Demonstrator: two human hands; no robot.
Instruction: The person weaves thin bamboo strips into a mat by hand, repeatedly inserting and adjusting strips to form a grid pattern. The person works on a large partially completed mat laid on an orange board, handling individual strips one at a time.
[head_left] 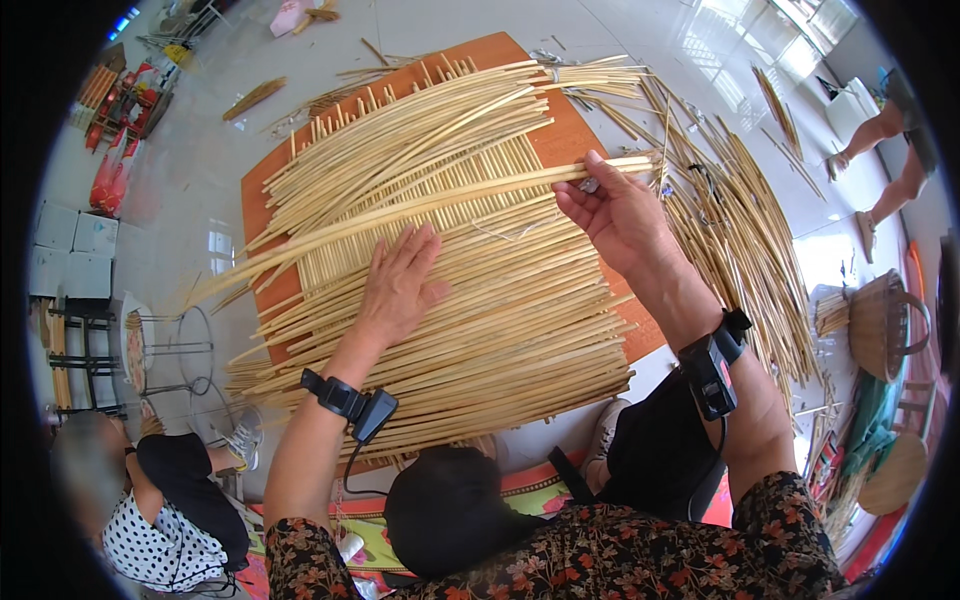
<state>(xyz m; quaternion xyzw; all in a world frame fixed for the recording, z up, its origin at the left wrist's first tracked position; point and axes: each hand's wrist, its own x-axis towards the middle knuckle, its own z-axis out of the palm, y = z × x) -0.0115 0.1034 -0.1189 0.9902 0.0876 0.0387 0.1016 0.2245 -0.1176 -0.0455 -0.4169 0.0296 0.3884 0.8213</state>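
Note:
Between the thumb and fingers of my right hand [620,205] is the right end of a few long pale reed stalks [470,190]. They slant down to the left across a mat of woven reed stalks [480,320]. My left hand [402,285] lies palm down on the mat, fingers spread, just below the held stalks. Crosswise stalks [340,255] show in a band in the middle of the mat, with more lengthwise stalks beyond. A thin pale thread lies near the centre. An orange-brown board [270,290] lies under the mat.
Loose stalks [745,230] are heaped on the floor to the right. A wicker basket [875,325] stands at the far right. At lower left sits another person in a dotted top [165,540]; a person's legs [885,165] show at upper right. A wire stand [185,345] is at left.

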